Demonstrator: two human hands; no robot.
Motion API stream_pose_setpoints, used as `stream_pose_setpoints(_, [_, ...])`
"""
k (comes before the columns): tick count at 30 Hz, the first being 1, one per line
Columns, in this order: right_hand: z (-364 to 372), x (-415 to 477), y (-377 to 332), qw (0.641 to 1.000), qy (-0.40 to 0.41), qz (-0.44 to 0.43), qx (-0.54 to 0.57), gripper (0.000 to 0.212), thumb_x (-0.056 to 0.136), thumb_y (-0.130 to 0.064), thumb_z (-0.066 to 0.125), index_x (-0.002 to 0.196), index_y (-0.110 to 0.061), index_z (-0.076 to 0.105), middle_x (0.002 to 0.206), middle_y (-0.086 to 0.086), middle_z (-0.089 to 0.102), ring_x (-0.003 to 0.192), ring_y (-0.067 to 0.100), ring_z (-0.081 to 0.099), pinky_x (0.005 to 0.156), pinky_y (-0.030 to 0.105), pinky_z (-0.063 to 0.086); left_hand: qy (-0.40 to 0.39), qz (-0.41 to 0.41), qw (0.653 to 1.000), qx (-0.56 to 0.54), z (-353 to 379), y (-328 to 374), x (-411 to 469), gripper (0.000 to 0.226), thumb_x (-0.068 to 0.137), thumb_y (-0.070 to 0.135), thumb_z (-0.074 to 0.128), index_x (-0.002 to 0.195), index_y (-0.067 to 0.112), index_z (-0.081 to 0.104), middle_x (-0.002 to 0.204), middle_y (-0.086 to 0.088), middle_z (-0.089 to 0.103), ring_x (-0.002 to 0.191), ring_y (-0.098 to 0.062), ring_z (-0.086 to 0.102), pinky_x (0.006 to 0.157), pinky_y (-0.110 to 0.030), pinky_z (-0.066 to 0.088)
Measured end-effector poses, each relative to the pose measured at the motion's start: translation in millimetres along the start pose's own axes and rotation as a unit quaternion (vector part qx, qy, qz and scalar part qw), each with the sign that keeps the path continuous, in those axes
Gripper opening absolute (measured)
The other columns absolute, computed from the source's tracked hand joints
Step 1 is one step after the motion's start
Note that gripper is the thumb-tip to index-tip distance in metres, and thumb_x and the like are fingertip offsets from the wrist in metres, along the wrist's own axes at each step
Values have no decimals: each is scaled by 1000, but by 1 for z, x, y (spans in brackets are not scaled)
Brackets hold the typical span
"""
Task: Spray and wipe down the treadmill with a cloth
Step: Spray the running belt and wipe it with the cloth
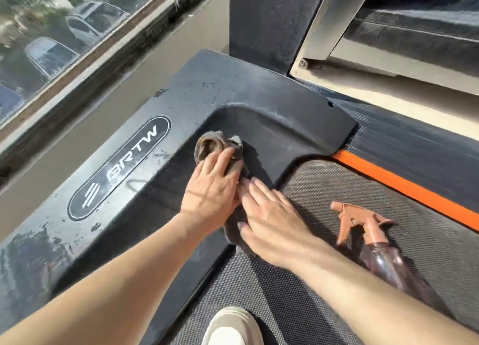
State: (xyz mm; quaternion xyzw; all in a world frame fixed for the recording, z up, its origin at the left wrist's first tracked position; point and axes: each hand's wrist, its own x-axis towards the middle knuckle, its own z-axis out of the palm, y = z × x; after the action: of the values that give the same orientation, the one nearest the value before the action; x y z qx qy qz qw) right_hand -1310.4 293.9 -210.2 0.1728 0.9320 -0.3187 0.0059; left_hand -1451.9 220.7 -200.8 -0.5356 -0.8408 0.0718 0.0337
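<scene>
From the head camera, the one container in sight is a translucent brown spray bottle with a salmon-pink trigger head [373, 242]. It lies on its side on the grey textured running belt [324, 178], to the right of the right forearm, with its nozzle end pointing toward the front of the machine. How much liquid it holds cannot be told.

The crumpled grey cloth [210, 143] sits on the treadmill's black plastic front cover [233, 90], in the sloped recess where the cover drops down to the belt. It trails back under both hands to the cover's edge. The left hand [212, 186] lies on the bunched upper part of the cloth, fingers nearly straight and pressing down on it, not gripping. The right hand [269, 215] lies flat just beside it, fingers straight and together, on the lower part of the cloth.

An oval badge reading BRTW [119, 167] is set into the cover left of the hands; the glossy surface around it is scuffed and speckled. An orange stripe [404, 186] runs along the belt's right edge beside a ribbed black side rail [414, 142]. A dark upright post [267, 25] rises beyond the cover. A white shoe [230, 326] stands on the belt at the bottom. A window [85, 67] on the left shows parked cars [49, 54].
</scene>
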Motion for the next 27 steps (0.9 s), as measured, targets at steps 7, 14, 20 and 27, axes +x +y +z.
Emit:
stream_pose_setpoints(7, [53, 17, -29, 971, -135, -157, -120, 74, 100, -55, 31, 158, -24, -3, 164, -8, -17, 148, 15, -27, 114, 60, -19, -35, -185, 982, -33, 27, -26, -96, 62, 91, 23, 31, 151, 5, 29, 159, -15, 23, 148, -30, 20, 121, -41, 14])
stream_pose_setpoints(14, [38, 35, 1, 944, -86, -237, -211, 62, 103, -42, 35, 157, -34, 3, 165, -13, -9, 149, 17, -24, 115, 64, -9, -35, -255, 963, -84, 33, -4, -86, 67, 92, 34, 21, 154, 7, 18, 162, -14, 9, 149, -33, 10, 118, -47, 17])
stream_pose_setpoints(20, [-34, 38, 62, 977, 15, -107, -184, 51, 87, -16, 60, 138, -20, 56, 150, -3, 48, 145, 23, 35, 109, 53, 32, -29, -119, 985, -120, 37, 42, 29, 69, 96, 42, 15, 155, 8, 4, 163, -11, -6, 150, -27, -7, 120, -44, -1])
stream_pose_setpoints(27, [-53, 55, 72, 993, 104, 34, -33, 33, 84, -5, 56, 107, -22, 72, 109, 0, 72, 104, 28, 62, 89, 36, 48, -15, 183, 983, 18, 3, 13, 89, 50, 92, 39, 32, 129, 14, 52, 132, -18, 43, 117, -35, 41, 96, -45, 44])
